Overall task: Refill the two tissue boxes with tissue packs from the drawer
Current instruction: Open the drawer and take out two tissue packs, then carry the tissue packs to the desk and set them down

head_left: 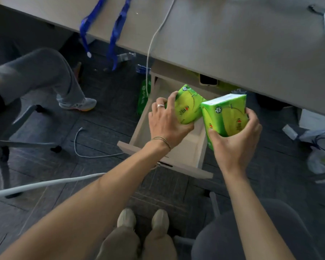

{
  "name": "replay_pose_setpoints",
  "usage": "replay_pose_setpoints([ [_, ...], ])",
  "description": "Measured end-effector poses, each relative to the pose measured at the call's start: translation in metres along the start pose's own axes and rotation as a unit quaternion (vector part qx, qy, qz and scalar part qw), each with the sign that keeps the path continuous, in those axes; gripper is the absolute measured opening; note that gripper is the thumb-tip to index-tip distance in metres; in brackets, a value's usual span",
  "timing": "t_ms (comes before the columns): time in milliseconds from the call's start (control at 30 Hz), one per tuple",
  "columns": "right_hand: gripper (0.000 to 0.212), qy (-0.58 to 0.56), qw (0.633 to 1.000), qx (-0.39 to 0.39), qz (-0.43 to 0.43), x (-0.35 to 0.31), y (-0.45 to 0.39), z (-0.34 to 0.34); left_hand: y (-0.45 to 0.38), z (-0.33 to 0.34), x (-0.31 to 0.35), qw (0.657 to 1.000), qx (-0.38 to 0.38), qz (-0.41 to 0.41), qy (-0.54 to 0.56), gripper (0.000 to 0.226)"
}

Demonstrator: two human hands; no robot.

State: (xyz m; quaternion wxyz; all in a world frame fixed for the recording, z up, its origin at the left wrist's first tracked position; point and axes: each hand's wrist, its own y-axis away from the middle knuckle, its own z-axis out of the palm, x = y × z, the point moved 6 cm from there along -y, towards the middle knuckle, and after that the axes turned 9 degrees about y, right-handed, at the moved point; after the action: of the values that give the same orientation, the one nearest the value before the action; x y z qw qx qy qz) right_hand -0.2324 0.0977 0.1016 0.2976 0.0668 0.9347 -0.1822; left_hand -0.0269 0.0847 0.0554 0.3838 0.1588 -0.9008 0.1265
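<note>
Head view: we hold one green tissue pack in each hand above the open drawer (188, 152). Our left hand (165, 124) grasps the left tissue pack (189, 106) from its left side, fingers (172, 99) curled over the top edge and thumb under the lower edge. Our right hand (238, 141) clasps the right tissue pack (224, 117), thumb (217, 136) against the near face and fingers wrapped around the far right edge (fingertips partly hidden). The two packs sit just beside each other under the desk (233, 44) edge.
</note>
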Motion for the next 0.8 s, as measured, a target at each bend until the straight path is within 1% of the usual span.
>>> replay_pose_setpoints([
  [233,0.089,-0.024,0.998,0.027,0.051,0.007,-0.026,-0.075,0.026,-0.016,0.080,0.999,0.011,-0.016,0.039,0.098],
  [433,0.088,-0.031,0.993,0.060,0.097,0.027,-0.051,-0.134,0.041,-0.010,0.146,0.998,-0.006,-0.026,0.055,0.102],
  [633,0.088,-0.026,0.989,0.081,0.123,0.047,-0.081,-0.170,0.027,0.011,0.200,0.994,-0.011,-0.027,0.109,0.096],
  [800,0.090,-0.016,0.982,0.105,0.155,0.054,-0.115,-0.184,-0.004,0.031,0.233,0.989,-0.015,-0.040,0.141,0.096],
])
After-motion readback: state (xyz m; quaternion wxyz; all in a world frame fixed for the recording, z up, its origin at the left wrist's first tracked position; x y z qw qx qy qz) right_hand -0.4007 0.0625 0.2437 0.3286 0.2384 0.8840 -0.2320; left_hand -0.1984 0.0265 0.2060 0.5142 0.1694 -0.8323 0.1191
